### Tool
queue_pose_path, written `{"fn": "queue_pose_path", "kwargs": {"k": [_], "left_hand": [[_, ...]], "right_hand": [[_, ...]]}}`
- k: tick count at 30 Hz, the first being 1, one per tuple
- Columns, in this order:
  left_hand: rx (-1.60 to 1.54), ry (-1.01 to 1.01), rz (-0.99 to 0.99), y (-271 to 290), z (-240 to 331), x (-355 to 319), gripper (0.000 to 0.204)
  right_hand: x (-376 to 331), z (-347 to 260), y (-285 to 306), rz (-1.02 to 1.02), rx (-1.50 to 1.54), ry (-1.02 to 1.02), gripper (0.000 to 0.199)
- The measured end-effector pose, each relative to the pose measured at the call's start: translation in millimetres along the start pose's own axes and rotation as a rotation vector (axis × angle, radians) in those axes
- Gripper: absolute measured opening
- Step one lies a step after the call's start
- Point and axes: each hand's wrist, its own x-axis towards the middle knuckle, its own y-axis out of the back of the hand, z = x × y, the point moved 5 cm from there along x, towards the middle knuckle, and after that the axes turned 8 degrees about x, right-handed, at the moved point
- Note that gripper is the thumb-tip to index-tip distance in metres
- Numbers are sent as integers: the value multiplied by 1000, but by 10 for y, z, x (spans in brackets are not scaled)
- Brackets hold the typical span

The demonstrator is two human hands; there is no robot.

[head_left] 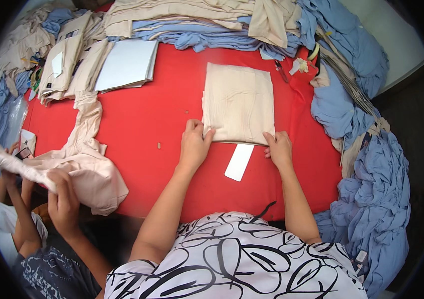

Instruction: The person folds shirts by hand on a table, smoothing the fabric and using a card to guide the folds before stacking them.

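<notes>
A: Hands first. What is each one doing?

B: The left hand pinches the near left corner of the folded beige cloth. Its thumb sits on top and its fingers are curled at the edge. The right hand grips the near right corner the same way, fingers closed on the hem.

A: Where is the cloth?

B: It lies flat on the red table, near the middle, a bit to the right. It is folded into a neat block. Its near edge is right at both hands.

A: What is under that edge?

B: A white card pokes out from under the cloth, between the two hands, and points toward the person.

A: Is there room around it?

B: Red table shows on the left side of the cloth and in front of it. On the right, blue clothes pile up along the table edge. At the far side lie stacks of beige and blue clothes. A stack of white sheets lies to the far left.

A: Anyone else?

B: Yes. At the left, another person's hand holds a crumpled beige garment, well apart from the folded cloth.
</notes>
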Motion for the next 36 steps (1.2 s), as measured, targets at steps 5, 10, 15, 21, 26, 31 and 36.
{"fn": "queue_pose_path", "kwargs": {"k": [5,10,15,21,26,31,36], "left_hand": [[148,-98,110,-7,-1,-14,28],[429,-6,68,25,99,23,49],[282,49,33,32,118,20,46],[-173,98,48,98,62,-102,47],[-271,-212,85,569,300,-80,47],[-570,-344,-154,1339,834,148,31],[-637,-579,31,2031,1271,58,31]], "right_hand": [[-99,-230,-19,-4,-72,-20,35],[-136,-166,101,220,-379,170,39],[-17,-87,106,82,-538,137,41],[-110,-22,139,113,-33,239,28],[-226,-239,236,-262,331,170,5],[-535,-1161,850,-386,535,434,32],[-32,-1326,1180,-309,389,548,26]]}}
